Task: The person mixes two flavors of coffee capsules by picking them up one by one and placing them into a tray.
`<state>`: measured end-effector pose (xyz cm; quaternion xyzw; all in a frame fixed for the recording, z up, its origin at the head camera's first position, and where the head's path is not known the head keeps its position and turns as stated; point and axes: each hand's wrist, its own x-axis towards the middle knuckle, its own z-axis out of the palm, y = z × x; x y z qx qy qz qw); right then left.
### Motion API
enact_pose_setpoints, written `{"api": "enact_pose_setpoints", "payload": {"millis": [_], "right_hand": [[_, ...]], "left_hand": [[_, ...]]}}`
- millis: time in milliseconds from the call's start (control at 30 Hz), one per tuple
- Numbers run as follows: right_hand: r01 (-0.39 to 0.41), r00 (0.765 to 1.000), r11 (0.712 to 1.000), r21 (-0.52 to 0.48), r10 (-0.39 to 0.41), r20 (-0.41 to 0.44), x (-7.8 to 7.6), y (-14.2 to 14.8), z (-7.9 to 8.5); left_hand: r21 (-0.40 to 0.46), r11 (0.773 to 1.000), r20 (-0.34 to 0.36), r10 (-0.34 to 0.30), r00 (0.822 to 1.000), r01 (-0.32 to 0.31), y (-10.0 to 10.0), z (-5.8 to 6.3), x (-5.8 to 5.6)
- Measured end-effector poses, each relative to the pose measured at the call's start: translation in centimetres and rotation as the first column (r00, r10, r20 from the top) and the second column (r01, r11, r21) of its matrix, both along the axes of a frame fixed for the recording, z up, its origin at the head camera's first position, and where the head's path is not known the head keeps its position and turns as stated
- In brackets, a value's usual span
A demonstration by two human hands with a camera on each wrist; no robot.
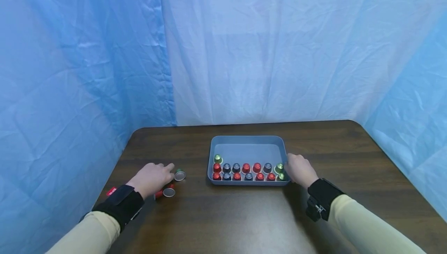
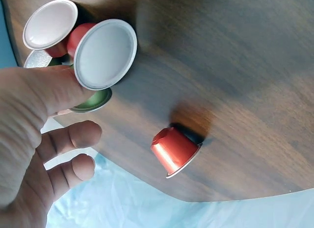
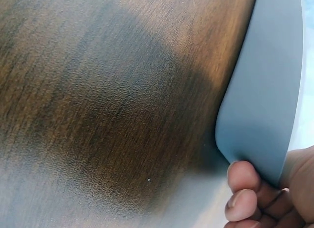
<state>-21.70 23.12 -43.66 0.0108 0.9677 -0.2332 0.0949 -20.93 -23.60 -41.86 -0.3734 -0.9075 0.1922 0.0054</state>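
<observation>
At the table's left, my left hand (image 1: 155,178) pinches a green coffee capsule (image 2: 94,101) between thumb and index finger; the thumb hides part of it. Its other fingers curl loosely, holding nothing. Close around it lie two red capsules (image 2: 106,54) with pale lids and another green capsule (image 1: 179,175). A further red capsule (image 2: 174,150) lies on its side, apart from these. My right hand (image 1: 300,169) grips the right wall of a blue-grey tray (image 1: 249,139), fingers curled against the outside near the front corner. Red, dark blue and green capsules stand lid-down in the tray's front rows.
Two rows of capsules line the tray's front, and a single green capsule (image 1: 218,158) starts a third row at the left. The tray sits mid-table on dark wood (image 1: 244,215). Blue sheets (image 1: 265,52) hang behind the table and at both sides.
</observation>
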Motion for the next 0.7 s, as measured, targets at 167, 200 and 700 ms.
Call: {"api": "enact_pose_setpoints", "payload": {"millis": [167, 200, 700], "right_hand": [[-0.003, 1.000, 1.000, 0.014, 0.003, -0.004, 0.0, 0.0, 0.0], [-0.003, 1.000, 1.000, 0.012, 0.003, -0.004, 0.0, 0.0, 0.0], [0.005, 1.000, 0.999, 0.034, -0.005, 0.007, -0.2, 0.0, -0.1]], "left_hand": [[-0.031, 0.999, 0.002, 0.015, 1.000, -0.015, 0.0, -0.1, 0.1], [-0.036, 0.999, 0.003, 0.016, 1.000, -0.016, 0.0, -0.1, 0.1], [0.006, 0.999, -0.048, -0.044, 0.998, 0.044, 0.0, 1.4, 0.0]]}}
